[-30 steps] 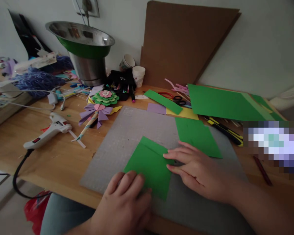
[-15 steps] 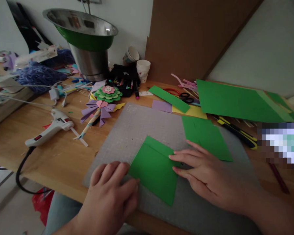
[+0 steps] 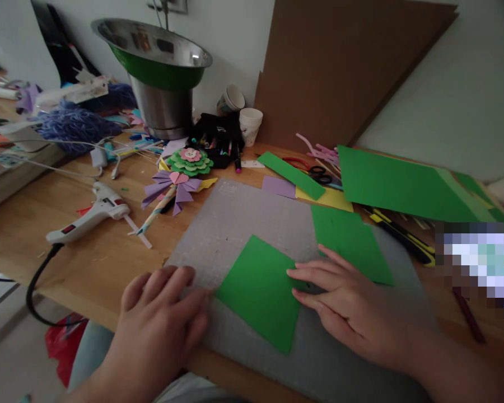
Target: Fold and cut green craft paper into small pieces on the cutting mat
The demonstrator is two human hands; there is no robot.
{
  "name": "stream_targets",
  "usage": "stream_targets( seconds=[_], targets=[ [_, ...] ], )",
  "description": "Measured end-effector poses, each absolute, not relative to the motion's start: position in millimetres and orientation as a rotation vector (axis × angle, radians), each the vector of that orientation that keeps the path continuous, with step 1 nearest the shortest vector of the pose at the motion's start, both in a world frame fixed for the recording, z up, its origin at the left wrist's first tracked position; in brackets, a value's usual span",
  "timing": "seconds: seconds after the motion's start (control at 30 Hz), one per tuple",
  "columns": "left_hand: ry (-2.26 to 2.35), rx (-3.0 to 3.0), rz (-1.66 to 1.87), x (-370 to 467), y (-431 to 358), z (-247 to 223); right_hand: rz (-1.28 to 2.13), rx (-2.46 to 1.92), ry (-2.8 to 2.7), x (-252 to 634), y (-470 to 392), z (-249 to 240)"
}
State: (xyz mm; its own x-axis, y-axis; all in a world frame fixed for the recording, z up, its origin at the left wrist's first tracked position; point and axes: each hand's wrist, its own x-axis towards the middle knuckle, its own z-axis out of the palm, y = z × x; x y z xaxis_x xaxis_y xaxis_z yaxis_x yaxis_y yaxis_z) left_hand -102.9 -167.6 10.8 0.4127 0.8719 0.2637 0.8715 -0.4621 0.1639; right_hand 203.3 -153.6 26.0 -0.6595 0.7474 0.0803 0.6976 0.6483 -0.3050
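Note:
A square of green paper (image 3: 260,296) lies at an angle on the grey cutting mat (image 3: 243,215). At its left corner is my left hand (image 3: 163,316), fingers curled in; one fingertip meets the corner, and whatever is inside the curl is hidden. My right hand (image 3: 348,302) rests with fingers stretched out, their tips at the paper's right edge. Beyond these fingers a second green paper piece (image 3: 348,232) lies partly under the hand.
To the left lie a white glue gun (image 3: 94,212) with a black cord and a paper flower (image 3: 189,162) on a rolled stem. A yellow-black utility knife (image 3: 399,235), black scissors (image 3: 320,174) and a large green sheet (image 3: 403,182) sit right. A metal bowl (image 3: 151,53) stands behind.
My left hand has slid left along the paper to its corner. A dark line near the paper's upper edge no longer shows. My right hand stays nearly in place; the view has shifted slightly.

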Motion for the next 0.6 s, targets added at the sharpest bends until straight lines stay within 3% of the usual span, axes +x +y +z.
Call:
stream_targets(
  seconds=[0.17,0.37,0.6],
  targets=[
    [1.605,2.695,0.456,-104.2,-154.6,18.7,0.328,-1.132,-2.611,200.8,-153.4,24.8],
    [0.743,2.776,0.191,-75.7,-133.5,22.7,0.229,-0.993,-2.549,201.6,-150.9,19.8],
    [1.108,2.692,0.254,-42.9,-126.6,11.6,0.124,-0.964,-2.546,201.3,-148.4,18.8]
  ],
)
